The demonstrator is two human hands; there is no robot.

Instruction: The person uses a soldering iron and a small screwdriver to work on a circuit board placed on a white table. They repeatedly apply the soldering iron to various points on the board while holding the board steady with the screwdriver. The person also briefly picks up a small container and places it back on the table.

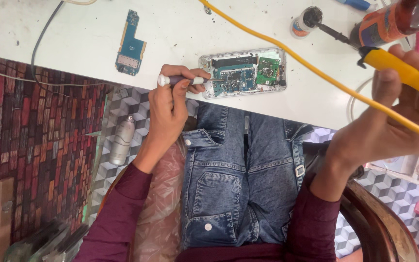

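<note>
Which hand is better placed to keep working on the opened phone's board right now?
Left. The left hand holds a small screwdriver with its tip at the opened phone. The right hand is off to the side, gripping a yellow soldering iron away from the board.

left hand (170, 104): fingers curled, grip closed, wrist bent inward | right hand (394, 116): raised, grip closed, forearm angled up

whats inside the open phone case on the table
The phone case holds a blue circuit board and a small green board. The screwdriver tip in the left hand touches the blue board. Anything under the boards is hidden.
</note>
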